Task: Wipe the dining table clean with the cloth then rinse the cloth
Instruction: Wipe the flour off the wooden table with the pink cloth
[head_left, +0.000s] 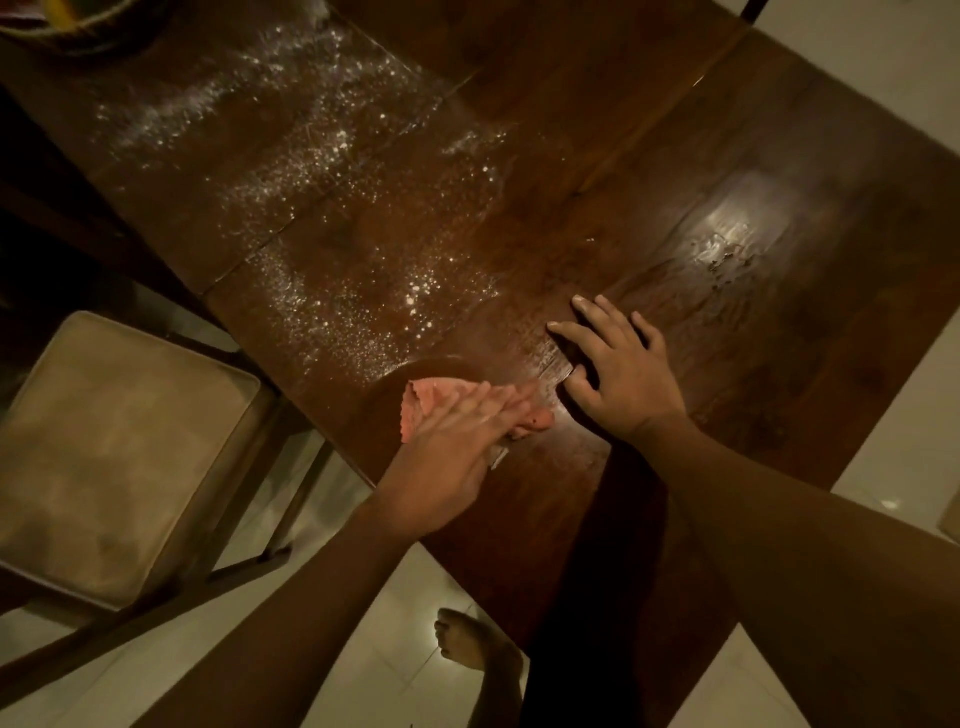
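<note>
While the right hand (623, 374) lies spread nearby, the left hand (452, 452) (flat, blurred) presses the cloth (430, 396).

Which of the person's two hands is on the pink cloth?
The left hand: its straight fingers press the pink cloth onto the table. The right hand lies spread on bare wood beside it.

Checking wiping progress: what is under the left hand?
A pink cloth lies under the left hand, pressed flat on the wooden table. The hand covers its middle; what lies beneath the cloth cannot be seen.
</note>
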